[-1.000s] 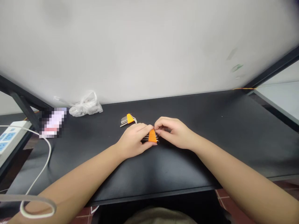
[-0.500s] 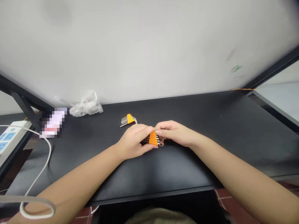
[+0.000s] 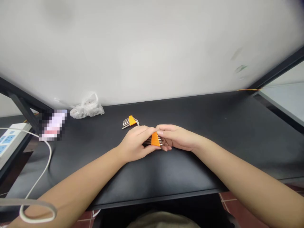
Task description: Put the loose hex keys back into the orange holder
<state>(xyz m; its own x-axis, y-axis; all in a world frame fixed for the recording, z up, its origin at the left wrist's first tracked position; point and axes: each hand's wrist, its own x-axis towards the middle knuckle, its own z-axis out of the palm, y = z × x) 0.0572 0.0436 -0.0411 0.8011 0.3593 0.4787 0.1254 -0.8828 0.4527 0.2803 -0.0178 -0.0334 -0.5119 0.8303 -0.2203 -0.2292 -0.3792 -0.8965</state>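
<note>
Both hands meet at the middle of a black table (image 3: 213,133). My left hand (image 3: 135,144) is closed around a set of metal hex keys in an orange holder (image 3: 155,139), thumb and fingers pinching the holder. My right hand (image 3: 177,137) is closed on the keys' ends at the holder's right side, fingers curled under them. A second orange hex key set (image 3: 130,121) lies on the table just behind my left hand, untouched.
A crumpled clear plastic bag (image 3: 86,109) lies at the back left by the white wall. A blurred-out object (image 3: 52,125) sits left of it. A white power strip (image 3: 9,141) and white cable (image 3: 40,171) are at the far left edge.
My right hand has lowered and flattened a little, its fingers moving under the keys. The left hand and the held set have stayed almost in place.
</note>
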